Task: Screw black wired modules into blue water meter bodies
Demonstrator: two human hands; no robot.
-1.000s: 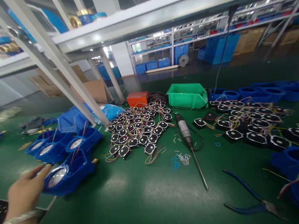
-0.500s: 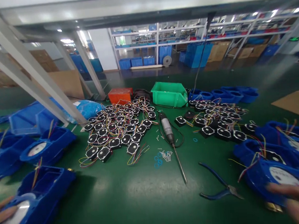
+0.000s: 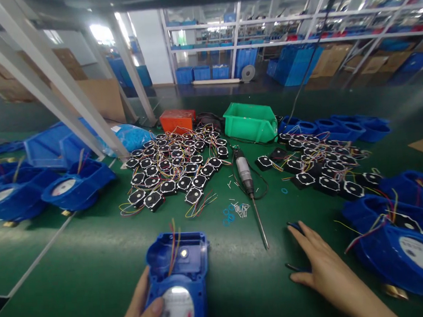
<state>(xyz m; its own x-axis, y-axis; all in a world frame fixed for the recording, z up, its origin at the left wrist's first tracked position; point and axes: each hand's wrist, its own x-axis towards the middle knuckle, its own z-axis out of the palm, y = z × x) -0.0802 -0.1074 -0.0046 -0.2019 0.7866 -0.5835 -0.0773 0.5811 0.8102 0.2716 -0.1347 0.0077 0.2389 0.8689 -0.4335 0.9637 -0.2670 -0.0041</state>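
Note:
My left hand point(image 3: 141, 314) grips a blue meter housing point(image 3: 178, 276) at the near edge of the green bench; its white dial faces up and coloured wires stick out of its open top. My right hand point(image 3: 326, 269) lies flat, fingers stretched out, over the blue-handled pliers point(image 3: 292, 227), which it mostly hides. An electric screwdriver point(image 3: 247, 180) lies just beyond, its long bit pointing toward me.
Two heaps of black hexagonal modules with coloured wires point(image 3: 176, 173) point(image 3: 321, 167) lie beyond. A green bin point(image 3: 250, 122) and an orange box point(image 3: 178, 120) stand behind. More blue meter housings sit left point(image 3: 78, 187) and right point(image 3: 402, 242). Small screws and blue rings point(image 3: 235, 212) lie mid-bench.
My left hand has brought a blue meter housing from the left to the bench in front of me. My right hand has come in from the right onto the pliers.

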